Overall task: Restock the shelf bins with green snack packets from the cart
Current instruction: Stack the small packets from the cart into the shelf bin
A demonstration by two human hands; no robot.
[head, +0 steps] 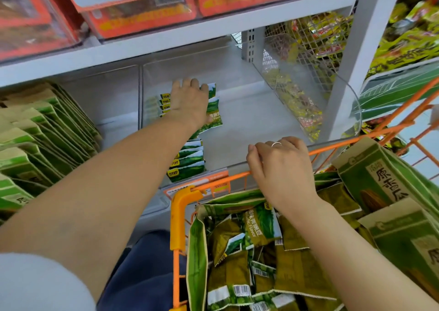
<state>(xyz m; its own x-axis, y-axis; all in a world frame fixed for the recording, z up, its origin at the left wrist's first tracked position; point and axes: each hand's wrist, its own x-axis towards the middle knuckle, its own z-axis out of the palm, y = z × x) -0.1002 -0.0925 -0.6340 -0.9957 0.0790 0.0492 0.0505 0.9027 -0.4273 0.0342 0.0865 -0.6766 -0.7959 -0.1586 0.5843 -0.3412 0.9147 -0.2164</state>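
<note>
packets (190,158) stand in the clear bin (237,111); my left hand (190,101) presses some flat, fingers straight. right hand (282,168) grasps the cart rim (221,180). next i reach the near bag (249,263).

The cart (249,175) stands near and right, its rim against the front of the clear shelf bin (237,120). A row of packets (187,161) runs along the bin's left side, near to far; the left hand (190,101) lies on the far ones. The right hand (282,165) rests on the cart's far rim, above an open carton (197,251) of loose packets in the cart. Left of the bin stand stacked pouches (42,130)
</note>
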